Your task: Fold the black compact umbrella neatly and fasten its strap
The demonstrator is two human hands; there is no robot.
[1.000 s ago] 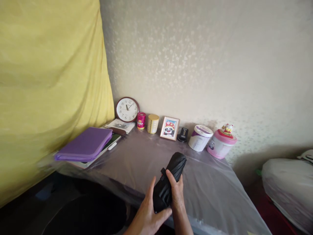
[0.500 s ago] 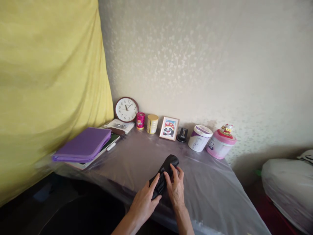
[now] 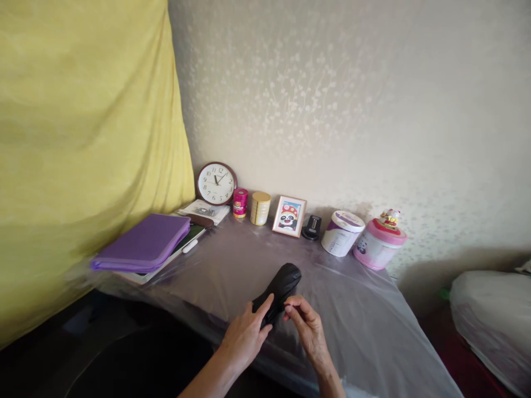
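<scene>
A black folding umbrella point(image 3: 284, 282), rolled into a short bundle, lies at a slant over the near part of the table, its rounded end pointing away to the right. My left hand point(image 3: 245, 333) grips its near end, with the fingers on top and the thumb along the lower side. Just right of the bundle, my right hand point(image 3: 307, 326) is closed in a pinch. A small dark bit shows at its fingertips, apparently the umbrella's strap, mostly hidden by the fingers.
On the left, a purple folder point(image 3: 143, 241) lies over a board beside a white marker point(image 3: 189, 246). Along the wall stand a clock point(image 3: 217, 183), a pink can point(image 3: 240, 203), a yellow-lidded can point(image 3: 260, 209), a panda picture frame point(image 3: 289, 216), a black device point(image 3: 311, 227) and two tubs point(image 3: 342, 235).
My right hand has drawn back from the umbrella's top to its right side, fingers now pinched together. The left hand keeps its hold. The view has shifted slightly.
</scene>
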